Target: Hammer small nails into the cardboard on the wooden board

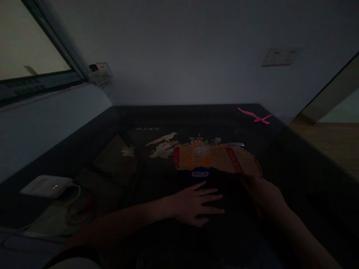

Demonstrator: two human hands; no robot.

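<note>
My left hand (196, 203) lies flat on a very dark surface, palm down, its fingers spread and holding nothing. Just beyond it is a tan, dark-dotted flat piece (210, 157) with red printed bands and orange patches; it looks like cardboard packaging. A blue piece with a pale label (200, 173) shows at its near edge. My right hand (263, 194) is closed by the right end of the tan piece, fingers curled down into shadow. What they grip is too dark to make out. A thin shiny strip (237, 144) pokes out behind the tan piece.
The dark table (185, 112) has a bird-and-flower picture (164, 145) on its top. A pink ribbon (260, 119) lies at the back right. At left sits a white box-shaped device (47, 186) with a cable (74, 198). Wall sockets (280, 56) are behind.
</note>
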